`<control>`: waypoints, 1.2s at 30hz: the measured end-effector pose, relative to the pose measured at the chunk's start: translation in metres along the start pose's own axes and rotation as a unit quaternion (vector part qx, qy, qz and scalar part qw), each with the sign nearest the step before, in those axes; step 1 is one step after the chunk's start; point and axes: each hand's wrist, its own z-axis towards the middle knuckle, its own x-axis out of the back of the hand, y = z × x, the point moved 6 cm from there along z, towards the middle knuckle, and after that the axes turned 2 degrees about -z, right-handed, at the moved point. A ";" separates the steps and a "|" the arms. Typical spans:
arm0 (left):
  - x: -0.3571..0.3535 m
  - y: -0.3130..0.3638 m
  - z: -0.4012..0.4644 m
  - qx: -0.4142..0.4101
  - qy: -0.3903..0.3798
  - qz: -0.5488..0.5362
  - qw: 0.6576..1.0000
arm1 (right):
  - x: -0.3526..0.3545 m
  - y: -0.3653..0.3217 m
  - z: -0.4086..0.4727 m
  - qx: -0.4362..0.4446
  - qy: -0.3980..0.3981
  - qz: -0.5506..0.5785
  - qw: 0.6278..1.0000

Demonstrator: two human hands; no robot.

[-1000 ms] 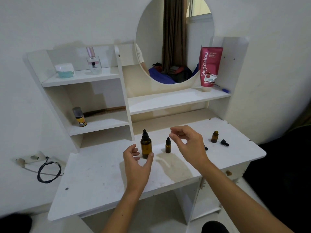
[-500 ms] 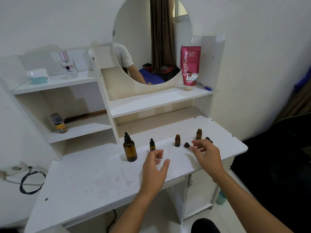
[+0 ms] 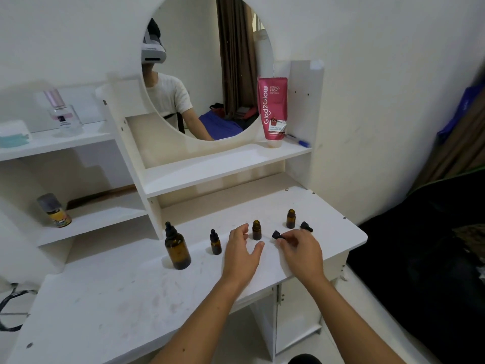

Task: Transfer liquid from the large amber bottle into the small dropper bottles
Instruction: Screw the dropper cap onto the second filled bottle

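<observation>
Head view, progress: Since the large amber bottle (image 3: 177, 249) is seen standing upright near the left of the row with its dropper cap on, no transfer from it appears to have begun; its level cannot be read through the dark glass.
Head view, small bottles: Three small dropper bottles are stood in a row to its right. The nearest one (image 3: 215, 243) is capped; the middle one (image 3: 257, 230) and the far one (image 3: 290, 219) are uncapped, so opening is judged partly done.
Head view, caps: One loose dropper cap (image 3: 306, 226) is laid just beside the far bottle; another cap (image 3: 277, 234) is pinched at the fingertips of the right hand (image 3: 301, 252).
Head view, left hand: The left hand (image 3: 242, 252) is held relaxed, fingers spread, near the middle bottle, with nothing grasped.
Head view, remaining: Uncapping of the large bottle, filling of each small bottle and recapping are judged as left to do.
Head view, surface: A white worktop (image 3: 110, 306), scuffed and faintly stained, carries the bottles.
Head view, shelves: A pink tube (image 3: 273, 109) and a pen (image 3: 299, 141) are kept below the round mirror (image 3: 210, 61); a clear perfume bottle (image 3: 64, 114), a pale jar (image 3: 14, 134) and a small spray can (image 3: 55, 210) are kept on the left shelves.
Head view, room: White walls are seen, a dark covered shape at right, a black cable at lower left.
</observation>
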 end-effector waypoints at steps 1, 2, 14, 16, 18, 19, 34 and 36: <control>-0.002 0.002 0.004 0.000 -0.001 -0.004 1.000 | 0.003 0.002 -0.003 -0.007 0.003 0.033 0.999; -0.004 0.003 0.008 0.001 0.000 -0.010 1.000 | 0.005 0.004 -0.006 -0.012 0.001 0.068 0.998; -0.007 0.002 0.021 -0.009 0.014 -0.027 1.000 | 0.019 0.002 0.010 -0.011 -0.007 0.316 0.949; -0.006 0.001 0.021 -0.006 0.015 -0.024 1.000 | 0.020 -0.005 0.011 0.006 -0.009 0.334 0.942; -0.006 0.000 0.021 -0.003 0.015 -0.023 1.000 | 0.021 -0.011 0.013 0.019 -0.001 0.333 0.943; -0.006 0.000 0.021 -0.002 0.016 -0.022 1.000 | 0.021 -0.013 0.014 0.025 0.004 0.324 0.946; -0.007 -0.004 0.021 -0.021 0.014 -0.034 0.999 | 0.021 -0.070 0.036 0.238 -0.034 0.095 0.966; -0.009 -0.007 0.022 -0.027 0.012 -0.041 0.999 | 0.013 -0.074 0.039 0.262 -0.059 0.068 0.961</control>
